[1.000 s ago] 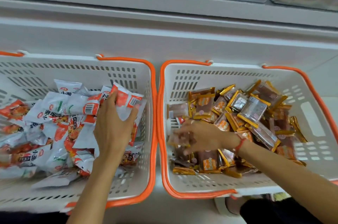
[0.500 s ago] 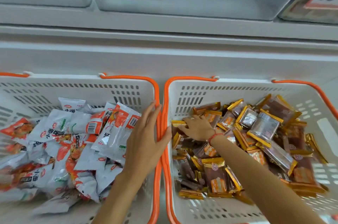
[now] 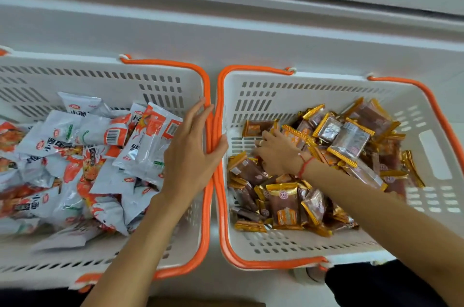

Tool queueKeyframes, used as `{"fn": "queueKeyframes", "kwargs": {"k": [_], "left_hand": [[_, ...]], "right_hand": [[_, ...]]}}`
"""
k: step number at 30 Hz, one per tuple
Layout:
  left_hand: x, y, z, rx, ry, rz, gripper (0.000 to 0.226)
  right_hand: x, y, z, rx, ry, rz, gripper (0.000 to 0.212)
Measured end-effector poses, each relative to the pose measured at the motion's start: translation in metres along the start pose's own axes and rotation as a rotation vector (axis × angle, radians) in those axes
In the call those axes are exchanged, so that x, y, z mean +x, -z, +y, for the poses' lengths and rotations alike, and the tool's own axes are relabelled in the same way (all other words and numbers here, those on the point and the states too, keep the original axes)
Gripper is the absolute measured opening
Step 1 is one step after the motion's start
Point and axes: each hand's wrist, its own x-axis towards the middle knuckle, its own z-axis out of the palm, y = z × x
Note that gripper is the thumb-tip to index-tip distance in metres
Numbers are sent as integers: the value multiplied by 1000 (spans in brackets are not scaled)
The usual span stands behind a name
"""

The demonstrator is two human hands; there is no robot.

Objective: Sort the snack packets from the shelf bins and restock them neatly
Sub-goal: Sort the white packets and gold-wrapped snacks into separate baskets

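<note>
I am seeing the left hand (image 3: 193, 153) lying flat, fingers straight, on the left basket (image 3: 100, 75)'s right rim; the right hand (image 3: 277, 153) is reaching among brown-gold packets (image 3: 283, 202) in the right basket (image 3: 313, 85), its grip unclear to me.

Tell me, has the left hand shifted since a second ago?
Yes. The left hand moved right, off the white packets and onto the orange rim between the two baskets.

Bright even light, soft wide-angle edges.
</note>
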Motion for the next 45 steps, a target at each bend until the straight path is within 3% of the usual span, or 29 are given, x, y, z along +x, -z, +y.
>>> {"fn": "queueKeyframes", "kwargs": {"k": [3,6,10,15,17,18,19,20,21,24,27,28,30,33,38,42,45], "left_hand": [[0,4,1,28,-10,-28,64],[1,7,3,70,-12,-48,65],[0,9,9,130,-22,-46,65],[3,13,33,198,-41,-54,74],[3,13,44,128,-83,-86,85],[2,13,51,90,-126,-120,88],[0,13,58,52,-159,-173,90],[-2,13,65,17,-177,-240,90],[-4,12,72,-21,-177,-314,88],[-6,10,85,-184,-144,-464,67],[-1,5,90,-314,-91,-423,45],[1,5,92,-357,-58,-372,42],[5,5,94,-410,-16,-247,41],[-1,17,89,-383,22,1,42],[-13,57,45,-366,188,439,25],[-2,76,1,-280,351,474,40],[2,79,-15,-73,389,422,42]], "right_hand": [[2,0,2,-15,-91,-26,35],[-8,7,14,121,-107,109,26],[-53,5,45,556,-201,319,24],[-133,43,69,1134,-166,345,27],[-150,63,69,1307,-110,207,19],[-157,71,66,1362,-162,118,23],[-158,68,68,1359,-213,73,46],[-156,63,68,1334,-271,134,64],[-154,60,68,1372,-269,144,60],[-159,73,57,1574,-204,148,21],[-162,83,47,1792,-103,191,27],[-161,88,43,1834,-152,250,30],[-155,85,39,1822,-210,406,29],[-145,78,38,1803,-196,474,27],[-123,22,52,1543,-291,388,14],[-120,-35,58,1176,-330,202,11],[-132,-36,55,861,-262,140,40]]}}
